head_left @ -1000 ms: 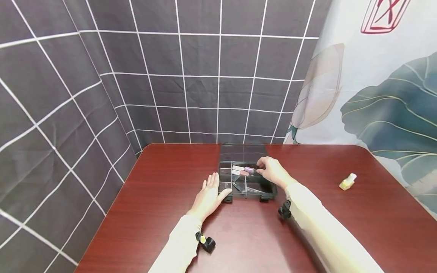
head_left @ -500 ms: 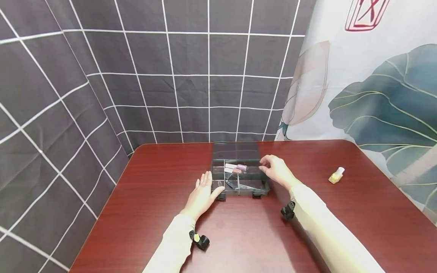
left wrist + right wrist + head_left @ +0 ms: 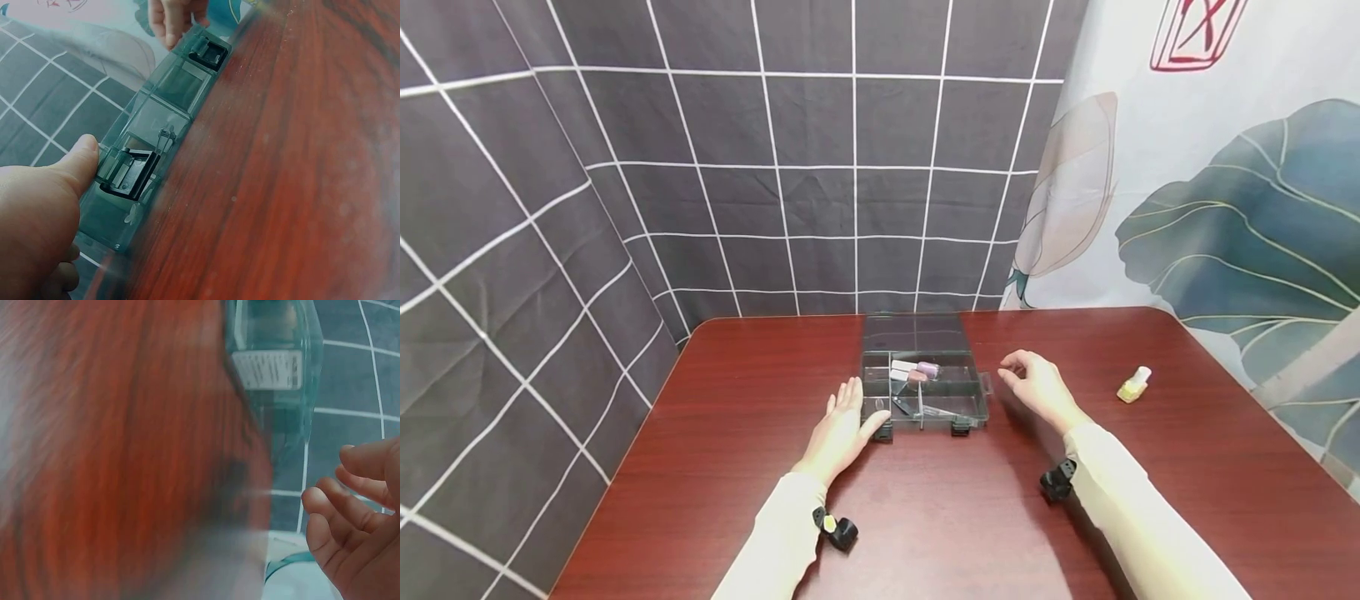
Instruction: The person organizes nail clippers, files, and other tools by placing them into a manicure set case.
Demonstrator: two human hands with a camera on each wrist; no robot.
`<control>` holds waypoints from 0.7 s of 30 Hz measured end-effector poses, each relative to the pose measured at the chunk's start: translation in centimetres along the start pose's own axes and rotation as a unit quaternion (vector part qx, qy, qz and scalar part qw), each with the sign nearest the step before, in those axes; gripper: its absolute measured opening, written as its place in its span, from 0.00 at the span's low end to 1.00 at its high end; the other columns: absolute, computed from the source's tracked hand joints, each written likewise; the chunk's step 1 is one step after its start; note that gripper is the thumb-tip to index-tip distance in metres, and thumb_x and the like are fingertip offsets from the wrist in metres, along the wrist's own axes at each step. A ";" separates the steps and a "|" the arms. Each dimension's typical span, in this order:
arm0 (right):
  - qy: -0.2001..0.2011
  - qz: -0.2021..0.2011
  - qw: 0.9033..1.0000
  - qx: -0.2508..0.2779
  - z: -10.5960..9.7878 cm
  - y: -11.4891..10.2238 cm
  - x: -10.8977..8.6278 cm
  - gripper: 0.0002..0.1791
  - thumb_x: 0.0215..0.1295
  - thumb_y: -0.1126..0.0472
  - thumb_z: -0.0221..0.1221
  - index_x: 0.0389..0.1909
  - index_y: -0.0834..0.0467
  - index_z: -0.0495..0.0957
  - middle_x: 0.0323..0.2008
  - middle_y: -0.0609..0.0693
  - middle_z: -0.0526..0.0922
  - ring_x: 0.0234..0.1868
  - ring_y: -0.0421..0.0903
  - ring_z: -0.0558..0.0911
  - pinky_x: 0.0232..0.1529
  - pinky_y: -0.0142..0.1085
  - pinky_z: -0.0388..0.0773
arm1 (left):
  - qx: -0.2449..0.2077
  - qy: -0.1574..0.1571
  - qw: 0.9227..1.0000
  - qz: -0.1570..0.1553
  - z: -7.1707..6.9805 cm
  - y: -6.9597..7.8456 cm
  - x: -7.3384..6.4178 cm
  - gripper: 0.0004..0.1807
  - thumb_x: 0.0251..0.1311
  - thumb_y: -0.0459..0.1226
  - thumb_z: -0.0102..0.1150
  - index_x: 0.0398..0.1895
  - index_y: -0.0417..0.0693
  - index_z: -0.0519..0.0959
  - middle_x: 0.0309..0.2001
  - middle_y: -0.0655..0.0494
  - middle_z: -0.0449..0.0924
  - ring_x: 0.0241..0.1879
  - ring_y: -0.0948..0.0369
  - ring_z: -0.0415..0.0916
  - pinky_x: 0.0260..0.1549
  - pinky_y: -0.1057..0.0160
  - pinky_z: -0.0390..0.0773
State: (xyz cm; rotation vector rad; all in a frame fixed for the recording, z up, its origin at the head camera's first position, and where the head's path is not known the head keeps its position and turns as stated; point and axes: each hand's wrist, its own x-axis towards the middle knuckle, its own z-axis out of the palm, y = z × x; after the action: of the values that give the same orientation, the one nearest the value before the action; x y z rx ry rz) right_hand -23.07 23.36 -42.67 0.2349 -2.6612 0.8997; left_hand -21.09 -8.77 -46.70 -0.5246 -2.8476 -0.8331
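A see-through grey-green compartment box (image 3: 967,398) sits on the table with its lid (image 3: 917,332) laid back behind it. Inside are a purple nail polish bottle (image 3: 928,369) and a pink nail polish bottle (image 3: 917,377), both white-capped. Slim metallic tools (image 3: 940,412) lie in the front compartments. My left hand (image 3: 838,431) rests along the box's left side, fingers straight, thumb at the front corner by a black latch (image 3: 131,175). To the right of the box, my right hand (image 3: 1036,387) hovers with loosely bent fingers and nothing between them.
On the right of the red-brown table (image 3: 737,383) stands a yellow nail polish bottle (image 3: 1133,385) with a white cap. A grey gridded cloth (image 3: 737,167) hangs behind and on the left. A white printed curtain (image 3: 1210,275) hangs at the right.
My right hand has drawn out of the box to the right, away from its right wall. The view has shifted slightly; my left hand has stayed against the box.
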 end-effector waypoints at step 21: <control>0.048 0.054 0.997 -0.013 -2.9 4.5 -3.1 0.08 0.59 0.65 0.59 0.38 0.64 0.78 0.31 0.56 0.82 0.32 0.51 0.79 0.32 0.40 0.74 | -0.008 0.012 1.000 0.005 0.1 0.1 0.0 0.45 0.62 0.60 0.46 0.68 0.31 0.56 0.67 0.37 0.56 0.68 0.46 0.50 0.67 0.50 0.49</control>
State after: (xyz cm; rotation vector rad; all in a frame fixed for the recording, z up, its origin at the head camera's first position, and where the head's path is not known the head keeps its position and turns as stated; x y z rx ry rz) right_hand -20.63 28.84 -44.13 0.0414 -2.6158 0.8844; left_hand -21.04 -8.67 -46.77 -0.5278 -2.8165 -0.8546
